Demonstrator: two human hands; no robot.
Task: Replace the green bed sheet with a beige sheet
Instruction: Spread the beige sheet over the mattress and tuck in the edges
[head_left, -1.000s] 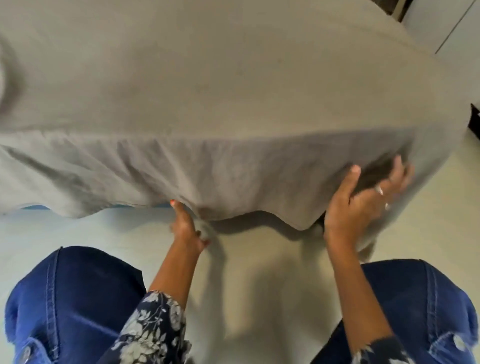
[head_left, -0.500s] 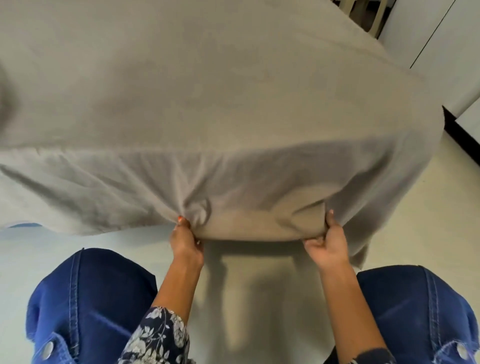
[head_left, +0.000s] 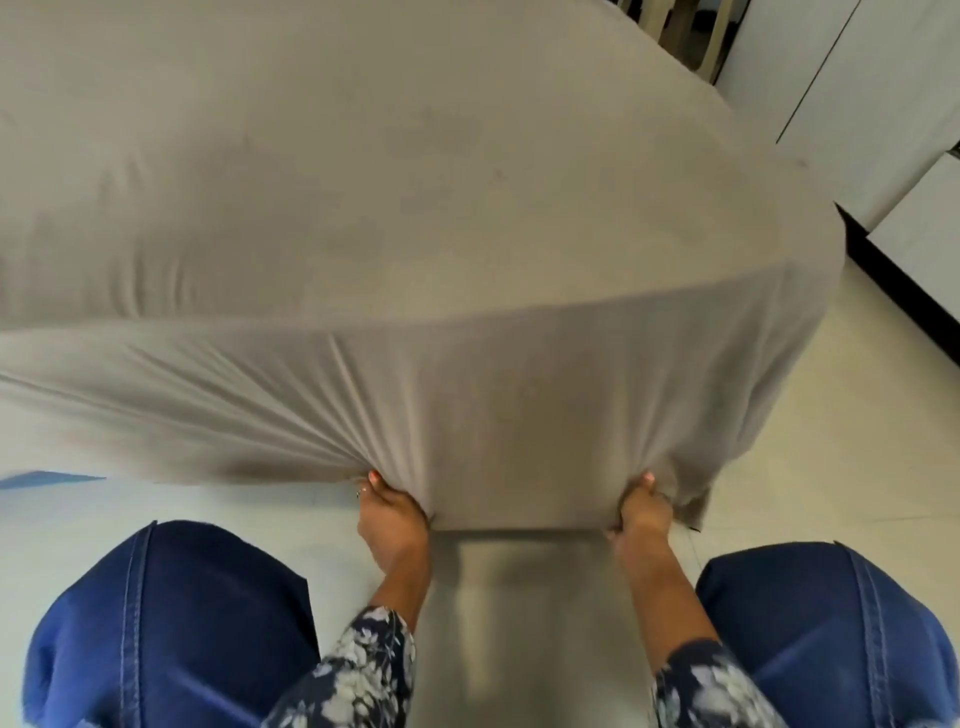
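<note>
The sheet (head_left: 395, 218) lay over the bed, filling the upper and middle frame, its edge hanging down the near side. The left hand (head_left: 390, 514) and right hand (head_left: 641, 512) gripped that hanging edge at lower centre, above the floor (head_left: 831, 467) between two knees.

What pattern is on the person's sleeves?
White flowers on dark navy sleeves, seen in the head view.

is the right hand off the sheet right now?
No, the right hand grips the lower edge of the beige sheet near the bed corner, and the left hand grips it too.
</note>
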